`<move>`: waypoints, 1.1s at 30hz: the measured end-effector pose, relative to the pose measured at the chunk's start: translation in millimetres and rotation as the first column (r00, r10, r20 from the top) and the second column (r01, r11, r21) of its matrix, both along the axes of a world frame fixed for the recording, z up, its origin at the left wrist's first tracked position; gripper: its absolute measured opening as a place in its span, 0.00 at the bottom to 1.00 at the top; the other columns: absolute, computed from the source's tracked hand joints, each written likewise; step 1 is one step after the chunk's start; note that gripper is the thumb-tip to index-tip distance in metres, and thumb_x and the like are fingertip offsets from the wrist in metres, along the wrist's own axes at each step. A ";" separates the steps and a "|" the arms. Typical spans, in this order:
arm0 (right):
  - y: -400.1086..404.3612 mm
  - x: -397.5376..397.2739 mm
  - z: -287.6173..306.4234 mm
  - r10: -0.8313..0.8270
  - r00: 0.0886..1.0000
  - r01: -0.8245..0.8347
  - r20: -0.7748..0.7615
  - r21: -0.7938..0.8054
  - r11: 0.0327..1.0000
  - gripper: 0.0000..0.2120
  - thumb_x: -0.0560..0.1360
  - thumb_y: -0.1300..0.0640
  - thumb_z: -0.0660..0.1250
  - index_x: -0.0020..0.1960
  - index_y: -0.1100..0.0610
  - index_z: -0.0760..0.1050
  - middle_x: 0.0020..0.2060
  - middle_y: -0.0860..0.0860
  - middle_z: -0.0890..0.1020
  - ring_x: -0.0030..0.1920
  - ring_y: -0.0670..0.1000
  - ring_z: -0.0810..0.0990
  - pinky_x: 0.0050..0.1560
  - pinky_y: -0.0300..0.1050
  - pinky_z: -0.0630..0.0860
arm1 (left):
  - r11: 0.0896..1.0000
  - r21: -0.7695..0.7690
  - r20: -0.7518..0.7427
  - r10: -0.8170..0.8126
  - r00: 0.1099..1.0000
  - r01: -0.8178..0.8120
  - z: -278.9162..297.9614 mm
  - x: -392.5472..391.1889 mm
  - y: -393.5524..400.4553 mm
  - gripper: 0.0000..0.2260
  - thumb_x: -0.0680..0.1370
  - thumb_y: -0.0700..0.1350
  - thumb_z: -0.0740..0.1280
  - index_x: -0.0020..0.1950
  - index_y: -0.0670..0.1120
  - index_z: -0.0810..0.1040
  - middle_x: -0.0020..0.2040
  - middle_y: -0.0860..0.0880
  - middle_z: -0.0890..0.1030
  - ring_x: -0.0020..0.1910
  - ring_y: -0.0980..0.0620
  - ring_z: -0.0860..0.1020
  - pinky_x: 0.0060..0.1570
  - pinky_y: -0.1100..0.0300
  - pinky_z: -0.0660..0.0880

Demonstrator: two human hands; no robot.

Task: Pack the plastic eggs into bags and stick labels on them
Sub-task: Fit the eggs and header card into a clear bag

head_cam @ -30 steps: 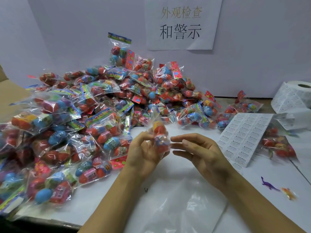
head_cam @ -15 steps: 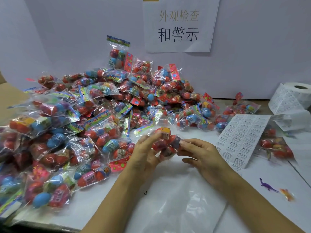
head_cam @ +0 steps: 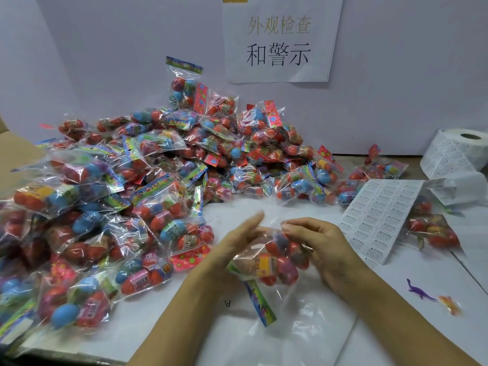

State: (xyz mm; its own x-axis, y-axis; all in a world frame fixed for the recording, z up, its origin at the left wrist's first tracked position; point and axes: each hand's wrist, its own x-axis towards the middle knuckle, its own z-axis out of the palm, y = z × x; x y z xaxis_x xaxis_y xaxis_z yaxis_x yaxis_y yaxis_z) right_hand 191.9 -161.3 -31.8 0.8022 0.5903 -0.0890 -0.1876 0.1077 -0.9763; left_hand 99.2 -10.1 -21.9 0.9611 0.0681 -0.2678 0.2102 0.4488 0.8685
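Observation:
A clear bag of red, purple and yellow plastic eggs [head_cam: 280,260] hangs between my hands above the white table, its coloured header strip pointing down toward me. My left hand [head_cam: 237,241] lies along the bag's left side with straight fingers. My right hand [head_cam: 319,244] pinches the bag's clear upper edge with curled fingers. A sheet of white labels [head_cam: 380,215] lies just right of my right hand. A big pile of packed egg bags [head_cam: 132,194] covers the table's left and back.
A label roll [head_cam: 464,146] stands at the far right by the wall. One packed bag [head_cam: 430,231] lies beside the label sheet. A purple toy dinosaur [head_cam: 420,290] and an orange toy [head_cam: 450,305] lie at the right. Clear empty bags [head_cam: 277,336] lie near the front edge.
The egg bag has turned over and come down toward me, its header strip now hanging below. My right hand has taken hold of its upper edge; my left fingers have straightened.

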 end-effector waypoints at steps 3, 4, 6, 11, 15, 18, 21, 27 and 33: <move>0.3 -1.8 1.0 0.002 0.999 -0.002 0.032 -0.015 1.000 0.18 0.57 0.49 0.79 0.43 0.57 0.87 0.34 0.55 0.84 0.32 0.51 0.78 0.27 0.39 0.70 | 0.980 0.200 0.012 -0.001 1.000 -0.001 -7.2 0.7 -0.9 0.18 0.71 0.51 0.79 0.50 0.38 0.84 0.52 0.31 0.83 0.49 0.42 0.84 0.48 0.53 0.81; 0.2 -2.1 1.7 0.002 1.000 -0.002 0.027 -0.010 1.000 0.16 0.58 0.49 0.79 0.42 0.57 0.86 0.33 0.55 0.83 0.31 0.50 0.77 0.26 0.39 0.70 | 0.975 0.223 0.017 0.019 1.000 -0.022 -9.3 -0.2 -0.7 0.13 0.72 0.49 0.78 0.47 0.40 0.85 0.47 0.35 0.84 0.46 0.44 0.85 0.45 0.54 0.82; 0.3 -1.4 3.1 -0.018 1.000 0.018 -0.016 0.016 1.000 0.14 0.62 0.49 0.77 0.41 0.58 0.85 0.33 0.54 0.82 0.31 0.49 0.78 0.26 0.40 0.72 | 0.979 0.193 0.027 0.063 0.998 -0.067 -11.3 -1.3 0.3 0.07 0.71 0.46 0.78 0.43 0.44 0.86 0.43 0.41 0.84 0.43 0.45 0.84 0.41 0.55 0.81; -0.5 0.9 6.3 -0.021 1.000 0.021 -0.020 -0.006 1.000 0.24 0.65 0.41 0.73 0.48 0.60 0.85 0.41 0.54 0.86 0.40 0.49 0.85 0.41 0.43 0.82 | 0.975 0.057 0.101 0.208 0.973 -0.214 -11.5 0.4 1.2 0.08 0.70 0.42 0.75 0.48 0.41 0.87 0.46 0.40 0.84 0.44 0.47 0.84 0.42 0.56 0.82; -1.6 -3.9 8.3 0.021 0.999 -0.019 0.046 -0.031 0.999 0.19 0.67 0.42 0.73 0.46 0.57 0.86 0.41 0.57 0.86 0.40 0.52 0.85 0.39 0.41 0.81 | 0.965 0.013 0.120 0.260 0.958 -0.264 -8.1 -1.5 0.0 0.10 0.70 0.42 0.75 0.49 0.39 0.85 0.46 0.41 0.84 0.41 0.49 0.83 0.41 0.59 0.82; -2.3 -3.7 8.2 0.012 0.998 -0.010 0.061 -0.032 0.999 0.17 0.68 0.44 0.74 0.44 0.59 0.86 0.38 0.58 0.85 0.39 0.52 0.84 0.36 0.42 0.80 | 0.964 0.038 0.153 0.253 0.955 -0.262 -8.8 -1.2 -2.1 0.08 0.72 0.43 0.75 0.47 0.41 0.85 0.44 0.43 0.83 0.41 0.50 0.83 0.40 0.58 0.81; -2.4 -4.0 8.4 -0.009 0.996 0.011 0.088 -0.026 1.000 0.18 0.67 0.46 0.75 0.43 0.61 0.86 0.39 0.61 0.85 0.40 0.52 0.85 0.36 0.42 0.80 | 0.963 0.042 0.170 0.254 0.952 -0.265 -9.6 -0.9 -2.3 0.06 0.71 0.44 0.76 0.44 0.43 0.87 0.44 0.44 0.85 0.42 0.51 0.84 0.41 0.57 0.81; -0.9 -4.1 7.0 -0.064 0.991 0.067 0.120 -0.019 0.998 0.17 0.66 0.47 0.75 0.38 0.63 0.84 0.34 0.55 0.84 0.35 0.49 0.82 0.39 0.42 0.81 | 0.963 0.057 0.185 0.250 0.950 -0.264 -10.8 0.2 -1.3 0.06 0.73 0.45 0.74 0.44 0.44 0.88 0.45 0.44 0.86 0.45 0.51 0.84 0.44 0.55 0.82; -0.1 -4.7 7.0 -0.054 0.995 0.054 0.081 0.007 0.999 0.14 0.66 0.49 0.76 0.37 0.61 0.84 0.34 0.55 0.83 0.34 0.50 0.82 0.33 0.41 0.80 | 0.964 0.053 0.169 0.250 0.953 -0.262 -9.1 -0.5 -2.8 0.06 0.71 0.46 0.75 0.44 0.45 0.88 0.44 0.44 0.86 0.44 0.51 0.84 0.45 0.55 0.83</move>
